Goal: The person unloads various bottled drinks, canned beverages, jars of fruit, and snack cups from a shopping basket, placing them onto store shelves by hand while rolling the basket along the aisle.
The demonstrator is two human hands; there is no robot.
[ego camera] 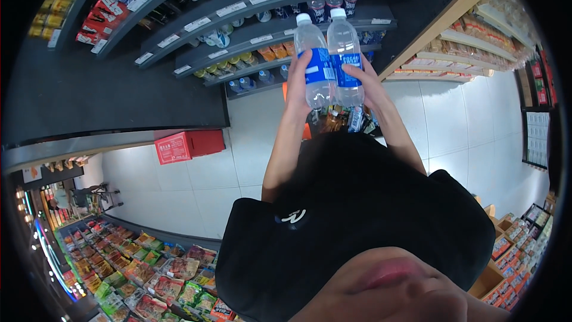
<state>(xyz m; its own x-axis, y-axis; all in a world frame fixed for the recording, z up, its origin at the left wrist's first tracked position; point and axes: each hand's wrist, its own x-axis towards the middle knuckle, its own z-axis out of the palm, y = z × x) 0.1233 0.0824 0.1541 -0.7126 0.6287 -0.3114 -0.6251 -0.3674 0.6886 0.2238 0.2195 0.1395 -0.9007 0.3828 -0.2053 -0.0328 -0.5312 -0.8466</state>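
Two clear plastic bottles with white caps and blue labels stand side by side in my hands, in front of the drinks shelves. My left hand [298, 81] is closed around the left bottle [318, 65], thumb on its label. Around the right bottle [350, 81] is my right hand [370, 81], its thumb also lying across the label. The bottles touch or nearly touch each other. Below them, partly hidden by my hands and black shirt, several packaged goods and a bottle with a blue and white label [355, 118] lie together; what holds them is mostly hidden.
Dark shelves [268, 13] carry cans, bottles and price tags. A red box [190, 146] sits on the tiled floor [259, 156] to the left. Bagged snacks fill a display [156, 273] at lower left; more packaged goods line shelves [464, 60] on the right. A person [62, 199] is far left.
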